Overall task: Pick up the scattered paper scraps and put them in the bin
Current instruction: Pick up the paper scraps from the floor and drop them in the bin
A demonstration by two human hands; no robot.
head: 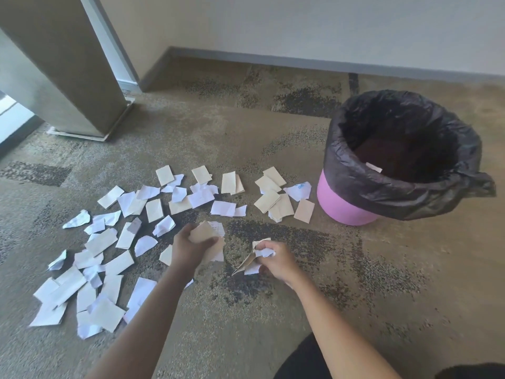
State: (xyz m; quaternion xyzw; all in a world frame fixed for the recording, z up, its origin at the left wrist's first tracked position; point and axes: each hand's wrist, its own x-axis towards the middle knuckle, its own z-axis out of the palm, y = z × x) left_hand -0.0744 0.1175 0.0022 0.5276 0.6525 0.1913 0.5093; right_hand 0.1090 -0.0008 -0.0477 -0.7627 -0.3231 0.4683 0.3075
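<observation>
Several white and tan paper scraps [114, 242] lie scattered over the carpet, from the lower left up to the bin. My left hand [188, 246] grips a bunch of tan and white scraps [209, 233] just above the floor. My right hand [276, 259] holds a crumpled wad of white and tan scraps [255, 258]. The pink bin [341, 203] with a black liner [404, 184] stands at the right; one scrap [373, 167] shows inside it.
A tan column or door panel [68, 64] stands at the upper left on a base. The white wall with a grey skirting [273, 58] runs along the back. My dark-clothed knee [308, 359] is at the bottom right.
</observation>
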